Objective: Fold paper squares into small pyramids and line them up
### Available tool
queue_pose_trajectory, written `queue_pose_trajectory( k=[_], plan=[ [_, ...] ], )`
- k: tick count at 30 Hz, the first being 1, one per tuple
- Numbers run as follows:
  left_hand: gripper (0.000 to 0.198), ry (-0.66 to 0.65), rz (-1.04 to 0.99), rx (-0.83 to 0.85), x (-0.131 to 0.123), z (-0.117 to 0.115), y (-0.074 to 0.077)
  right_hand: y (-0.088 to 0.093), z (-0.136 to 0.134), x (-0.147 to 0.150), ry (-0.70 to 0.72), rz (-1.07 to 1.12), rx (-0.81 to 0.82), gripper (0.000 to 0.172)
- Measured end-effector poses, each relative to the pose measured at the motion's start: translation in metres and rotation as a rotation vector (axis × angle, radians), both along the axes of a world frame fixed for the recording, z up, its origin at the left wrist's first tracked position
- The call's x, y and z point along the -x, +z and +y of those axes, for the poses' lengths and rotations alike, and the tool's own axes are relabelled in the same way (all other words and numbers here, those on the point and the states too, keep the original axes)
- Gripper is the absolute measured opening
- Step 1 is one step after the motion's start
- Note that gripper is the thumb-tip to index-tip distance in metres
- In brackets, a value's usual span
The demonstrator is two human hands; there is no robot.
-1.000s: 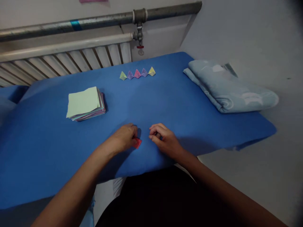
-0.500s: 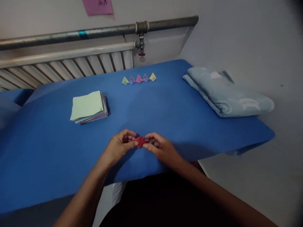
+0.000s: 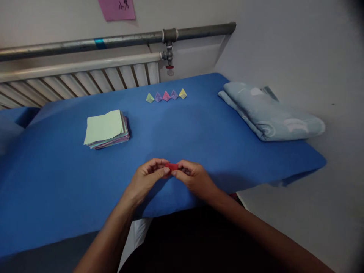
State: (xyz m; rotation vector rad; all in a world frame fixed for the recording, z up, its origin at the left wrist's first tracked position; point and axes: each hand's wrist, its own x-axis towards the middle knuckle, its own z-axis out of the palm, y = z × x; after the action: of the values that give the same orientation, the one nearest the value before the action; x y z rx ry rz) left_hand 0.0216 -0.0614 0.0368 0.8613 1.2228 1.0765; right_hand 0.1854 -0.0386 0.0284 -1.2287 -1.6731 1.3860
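Red folded paper piece sits between my two hands, low centre of view, just above the near edge of the blue cover. Left hand pinches its left end, thumb and forefinger pressed together on the paper. Right hand pinches the right end the same way, fingertips closed on it. Only a small strip of red shows between the two grips; I can't tell the fold shape. I also can't tell if the piece touches the cover or is held just off it.

Both forearms come in from the bottom of the frame and converge on the piece.

Stack of coloured paper squares lies on the cover to the left and further back, well apart from my hands, pale green sheet on top. Row of five small folded paper pyramids stands near the far edge: green, purple, pink, purple, yellow, touching side by side. Folded light blue blanket rests on the right end of the cover. Radiator and grey pipe run along the wall behind, with a pink note stuck above the pipe.
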Motion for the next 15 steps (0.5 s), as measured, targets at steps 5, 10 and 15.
queue_pose_trajectory(
  k=[5,10,15],
  plan=[
    [0.006,-0.281,0.548,-0.32,0.012,0.011,0.006,0.001,0.006,-0.006,0.068,-0.202,-0.399,0.014],
    [0.01,-0.209,1.045,-0.805,0.007,0.016,-0.016,-0.012,0.018,-0.009,0.16,-0.498,-0.896,0.018],
    [0.017,-0.164,1.26,-0.92,-0.003,0.012,-0.036,-0.025,0.023,-0.012,0.25,-0.667,-1.028,0.023]
  ],
)
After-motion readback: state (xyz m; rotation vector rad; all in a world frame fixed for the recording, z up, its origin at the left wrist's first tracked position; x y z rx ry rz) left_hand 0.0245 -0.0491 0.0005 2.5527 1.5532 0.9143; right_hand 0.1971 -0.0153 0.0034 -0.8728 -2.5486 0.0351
